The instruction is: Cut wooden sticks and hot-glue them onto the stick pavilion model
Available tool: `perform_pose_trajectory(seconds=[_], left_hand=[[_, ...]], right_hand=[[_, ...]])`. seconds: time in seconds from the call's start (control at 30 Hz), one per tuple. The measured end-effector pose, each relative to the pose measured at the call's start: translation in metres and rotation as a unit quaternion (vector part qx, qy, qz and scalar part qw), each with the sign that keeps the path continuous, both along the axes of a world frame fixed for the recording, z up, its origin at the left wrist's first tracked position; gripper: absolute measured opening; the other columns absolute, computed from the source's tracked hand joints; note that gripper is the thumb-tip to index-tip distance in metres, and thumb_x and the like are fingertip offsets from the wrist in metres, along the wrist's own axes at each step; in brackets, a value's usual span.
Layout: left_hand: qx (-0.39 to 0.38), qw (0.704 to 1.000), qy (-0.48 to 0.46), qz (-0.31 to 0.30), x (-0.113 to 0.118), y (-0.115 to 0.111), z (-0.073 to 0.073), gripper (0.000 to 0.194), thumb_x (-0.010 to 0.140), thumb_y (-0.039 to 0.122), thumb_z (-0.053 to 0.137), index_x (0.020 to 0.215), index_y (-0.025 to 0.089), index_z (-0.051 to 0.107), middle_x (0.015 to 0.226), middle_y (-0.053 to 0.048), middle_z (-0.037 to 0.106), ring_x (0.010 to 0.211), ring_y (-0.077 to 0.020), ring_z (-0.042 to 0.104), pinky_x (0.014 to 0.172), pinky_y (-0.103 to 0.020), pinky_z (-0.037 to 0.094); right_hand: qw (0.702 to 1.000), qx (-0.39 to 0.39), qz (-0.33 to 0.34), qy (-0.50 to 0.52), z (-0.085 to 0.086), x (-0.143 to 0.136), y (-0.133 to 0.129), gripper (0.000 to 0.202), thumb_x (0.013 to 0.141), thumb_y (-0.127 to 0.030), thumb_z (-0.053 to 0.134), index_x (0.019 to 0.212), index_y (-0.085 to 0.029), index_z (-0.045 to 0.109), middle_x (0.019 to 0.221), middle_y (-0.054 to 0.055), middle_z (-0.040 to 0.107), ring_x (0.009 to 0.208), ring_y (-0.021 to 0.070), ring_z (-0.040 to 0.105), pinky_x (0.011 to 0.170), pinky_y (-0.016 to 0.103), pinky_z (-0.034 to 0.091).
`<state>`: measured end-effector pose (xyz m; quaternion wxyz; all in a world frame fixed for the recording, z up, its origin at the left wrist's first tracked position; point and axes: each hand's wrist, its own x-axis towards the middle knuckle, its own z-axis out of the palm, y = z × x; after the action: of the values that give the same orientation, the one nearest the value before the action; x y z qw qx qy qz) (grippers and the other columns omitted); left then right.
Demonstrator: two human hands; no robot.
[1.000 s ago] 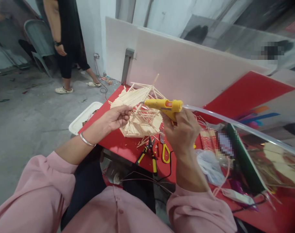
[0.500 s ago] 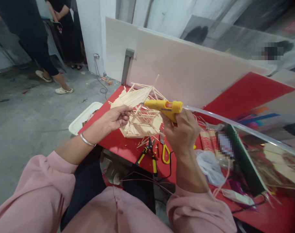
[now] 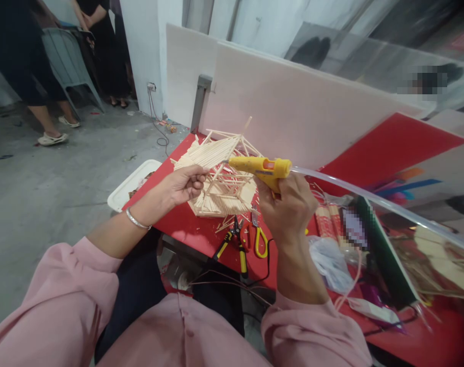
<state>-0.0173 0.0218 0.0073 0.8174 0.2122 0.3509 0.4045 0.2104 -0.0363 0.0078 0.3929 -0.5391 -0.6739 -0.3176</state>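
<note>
A small model house [image 3: 216, 191] of thin pale wooden sticks stands on the red table, with a sloped roof of sticks laid side by side. At the lower edge of that roof [image 3: 212, 153], my left hand [image 3: 188, 184] pinches a thin wooden stick, its other fingers curled in. The pinched end is mostly hidden by the fingertips. My right hand [image 3: 287, 206] is wrapped round a yellow hot glue gun [image 3: 260, 167]. Its nozzle points left at the roof edge near my left fingertips. A long clear glue stick [image 3: 354, 191] runs out of its back.
Black-and-yellow pliers [image 3: 237, 239] and yellow-handled scissors [image 3: 261, 242] lie before the model on the red table [image 3: 186, 229]. White boards [image 3: 293, 107] lean behind it. Right are a plastic bag [image 3: 331, 262] and a dark green box [image 3: 386, 255]. People stand back left by a chair [image 3: 69, 61].
The glue gun and my right hand have shifted very slightly right. My left hand stays at the roof edge. A person in the background has stepped left, uncovering more of the chair.
</note>
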Motion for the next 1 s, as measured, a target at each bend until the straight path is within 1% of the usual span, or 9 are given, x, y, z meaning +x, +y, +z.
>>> perform_pose_trajectory(seconds=[0.13, 0.27, 0.43, 0.5, 0.67, 0.8, 0.87, 1.0], left_hand=[[0.0, 1.0, -0.008, -0.01, -0.001, 0.0, 0.0, 0.016, 0.075, 0.006, 0.062, 0.061, 0.012, 0.058, 0.05, 0.001, 0.054, 0.035, -0.0027, 0.043, 0.032, -0.012, 0.032], [0.0, 1.0, -0.014, -0.014, -0.003, 0.0, -0.002, 0.012, 0.071, 0.008, 0.062, 0.061, 0.013, 0.059, 0.05, 0.0, 0.056, 0.035, -0.0038, 0.044, 0.032, -0.013, 0.032], [-0.022, 1.0, -0.012, 0.002, -0.005, 0.001, -0.002, 0.018, 0.073, 0.02, 0.064, 0.058, 0.014, 0.057, 0.049, -0.002, 0.058, 0.034, -0.0054, 0.043, 0.032, -0.015, 0.032], [-0.025, 1.0, -0.013, 0.002, -0.006, 0.001, -0.002, 0.019, 0.073, 0.021, 0.066, 0.058, 0.014, 0.056, 0.049, -0.003, 0.059, 0.033, -0.0055, 0.043, 0.032, -0.015, 0.032], [-0.019, 1.0, -0.002, 0.001, -0.001, -0.002, 0.005, 0.017, 0.075, 0.014, 0.067, 0.061, 0.013, 0.059, 0.049, -0.002, 0.058, 0.034, -0.0044, 0.044, 0.031, -0.013, 0.03], [-0.011, 0.999, 0.029, 0.018, 0.006, -0.006, 0.01, 0.012, 0.08, 0.008, 0.065, 0.068, 0.01, 0.064, 0.05, 0.0, 0.058, 0.034, -0.0029, 0.044, 0.031, -0.012, 0.029], [-0.007, 0.999, 0.033, 0.019, 0.008, -0.006, 0.01, 0.013, 0.08, 0.006, 0.065, 0.068, 0.009, 0.064, 0.051, 0.0, 0.058, 0.035, -0.0023, 0.044, 0.031, -0.011, 0.029], [-0.004, 0.999, 0.025, 0.031, 0.01, -0.005, 0.008, 0.016, 0.08, 0.005, 0.066, 0.065, 0.01, 0.062, 0.05, 0.001, 0.055, 0.035, -0.0025, 0.044, 0.031, -0.011, 0.028]], right_hand=[[1.0, -0.005, -0.001, 0.003, 0.001, -0.001, 0.0, 0.019, 0.088, -0.039, 0.064, 0.093, -0.02, 0.065, 0.08, 0.005, 0.065, 0.066, 0.0155, 0.054, 0.057, 0.03, 0.038], [1.0, -0.002, -0.002, 0.001, 0.0, 0.0, 0.0, 0.019, 0.088, -0.039, 0.064, 0.091, -0.02, 0.065, 0.08, 0.005, 0.065, 0.065, 0.0153, 0.055, 0.057, 0.03, 0.038], [1.0, 0.003, -0.004, -0.005, -0.001, 0.001, 0.001, 0.019, 0.088, -0.039, 0.064, 0.092, -0.02, 0.064, 0.081, 0.005, 0.064, 0.066, 0.0149, 0.055, 0.057, 0.029, 0.038], [1.0, 0.003, -0.004, -0.011, -0.001, 0.001, 0.001, 0.021, 0.089, -0.04, 0.063, 0.093, -0.02, 0.065, 0.08, 0.005, 0.064, 0.066, 0.0153, 0.055, 0.057, 0.029, 0.038], [1.0, -0.001, 0.006, -0.003, 0.001, 0.0, -0.001, 0.02, 0.089, -0.039, 0.063, 0.089, -0.02, 0.064, 0.077, 0.005, 0.062, 0.064, 0.0149, 0.054, 0.056, 0.029, 0.037], [0.999, 0.015, -0.009, -0.028, 0.002, -0.001, -0.002, 0.02, 0.089, -0.04, 0.063, 0.086, -0.02, 0.062, 0.075, 0.003, 0.063, 0.062, 0.0141, 0.054, 0.055, 0.029, 0.039], [0.999, 0.012, -0.017, -0.032, 0.002, -0.001, -0.003, 0.021, 0.09, -0.041, 0.062, 0.088, -0.021, 0.062, 0.076, 0.004, 0.064, 0.063, 0.0144, 0.055, 0.055, 0.029, 0.04], [0.999, -0.022, -0.018, -0.014, 0.003, -0.002, -0.004, 0.023, 0.091, -0.043, 0.059, 0.09, -0.021, 0.063, 0.077, 0.005, 0.063, 0.065, 0.016, 0.056, 0.057, 0.03, 0.041]])
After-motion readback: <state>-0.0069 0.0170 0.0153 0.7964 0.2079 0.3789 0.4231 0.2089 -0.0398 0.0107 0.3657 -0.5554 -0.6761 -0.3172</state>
